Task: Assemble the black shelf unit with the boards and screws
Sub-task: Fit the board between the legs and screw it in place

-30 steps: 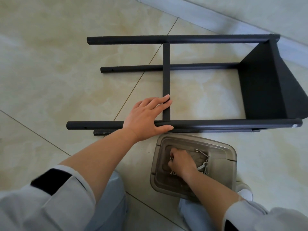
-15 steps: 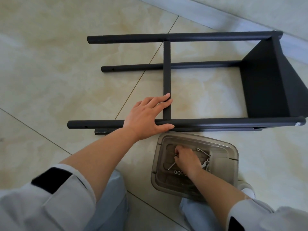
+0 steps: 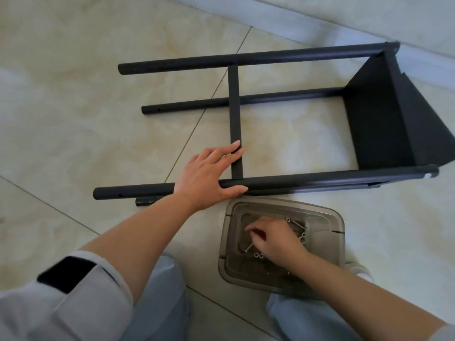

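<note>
The black shelf frame lies on its side on the tiled floor, with a far pole, a lower pole and a near pole. A black board closes its right end. My left hand rests flat on the near pole; its fingers reach onto the thin cross bar and its thumb lies along the pole. My right hand is down in a clear plastic tray, fingers bent over loose screws and small nuts. Its fingertips are hidden.
A fourth pole end pokes out beneath the near pole at the left. A pale skirting board runs along the wall beyond the frame. My knees flank the tray, and a shoe shows at its right.
My right hand has shifted within the tray, sliding among the screws toward its middle. My left hand stays on the near pole and cross bar. The view has tilted slightly.
</note>
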